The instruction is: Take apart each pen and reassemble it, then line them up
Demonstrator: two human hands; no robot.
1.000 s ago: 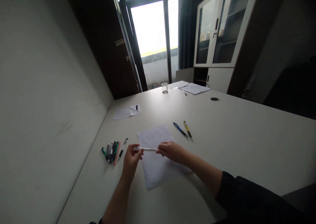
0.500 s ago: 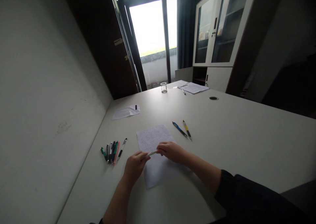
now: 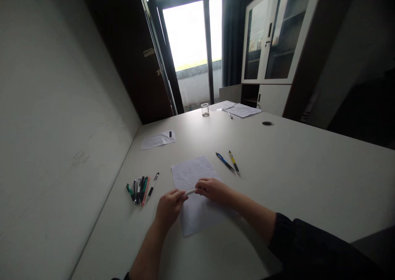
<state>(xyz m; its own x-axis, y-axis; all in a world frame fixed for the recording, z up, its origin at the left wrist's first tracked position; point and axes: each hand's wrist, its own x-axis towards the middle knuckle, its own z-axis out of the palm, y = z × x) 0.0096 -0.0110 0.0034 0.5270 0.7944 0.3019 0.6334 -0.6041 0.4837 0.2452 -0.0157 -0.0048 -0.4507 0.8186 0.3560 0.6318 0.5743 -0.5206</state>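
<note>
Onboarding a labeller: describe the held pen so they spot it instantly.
On the white table, find the written sheet nearest the person. Over it, the left hand and right hand hold a white pen between them. Unlike the loose pens lying on the table, it alone is in hand.

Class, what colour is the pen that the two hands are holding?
The visible part of the pen is white, best seen in the head view.

Dk slvs (image 3: pixel 299 243), bare f'arms (image 3: pixel 254 212)
</note>
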